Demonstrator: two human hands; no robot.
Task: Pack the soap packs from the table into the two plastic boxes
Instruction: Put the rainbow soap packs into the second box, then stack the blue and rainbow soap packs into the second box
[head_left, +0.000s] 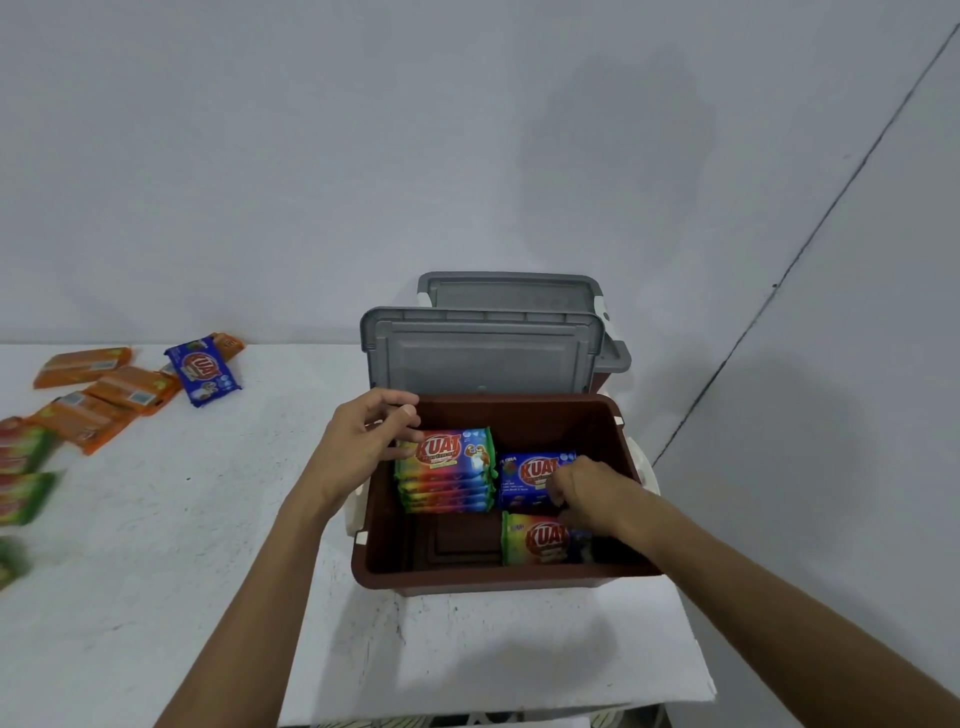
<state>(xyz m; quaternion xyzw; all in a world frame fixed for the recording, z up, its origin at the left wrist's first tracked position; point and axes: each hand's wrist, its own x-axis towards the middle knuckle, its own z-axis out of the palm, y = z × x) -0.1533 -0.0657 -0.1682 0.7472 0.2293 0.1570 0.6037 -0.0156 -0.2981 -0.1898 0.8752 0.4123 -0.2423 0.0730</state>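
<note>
A brown plastic box (618, 415) stands open on the table's right end, its grey lid (483, 353) upright behind it. Inside at the left is a stack of several rainbow soap packs (447, 475). My left hand (363, 441) touches that stack's top left edge with loosely curled fingers. My right hand (587, 491) is inside the box, fingers curled on a blue soap pack (524, 478). Another rainbow pack (535, 540) lies below it. A second box behind shows only its grey lid (509, 291).
More soap packs lie on the white table (208, 519) at the left: orange ones (104, 395), one blue pack (205, 371), and green ones (23, 467) at the frame's edge. A grey wall stands behind. The table's right edge is just beside the box.
</note>
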